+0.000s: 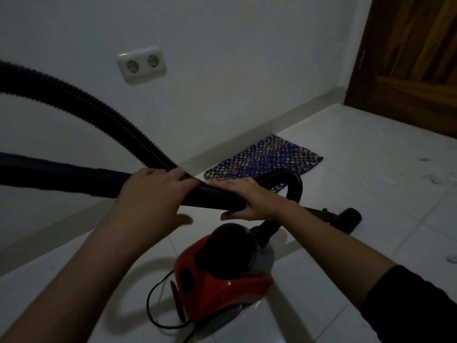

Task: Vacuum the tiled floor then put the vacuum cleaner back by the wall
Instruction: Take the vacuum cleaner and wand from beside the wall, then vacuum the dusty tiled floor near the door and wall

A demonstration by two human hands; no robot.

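The white wall (222, 45) fills the far and left side, meeting the pale tiled floor (346, 169) along a skirting line that runs from near left to far right. A wooden door (408, 58) stands at the far right. The red vacuum cleaner (222, 276) sits on the floor in the near middle, close to the wall, with its black cord (155, 300) looped on the tiles at its left. A ribbed black hose (99, 107) arches from the upper left down to the hands, and a second stretch curves behind the right hand toward the cleaner's body. A dark rigid tube (212, 196) runs between the two hands. A blue woven mat (264, 157) lies against the skirting beyond the hands. A double socket (141, 65) is on the wall.

The left hand (153, 191) has its grip laid over the joint of hose and tube, fingers curled on top, thumb spread below. The right hand (247, 199) has its grip closed around the tube.
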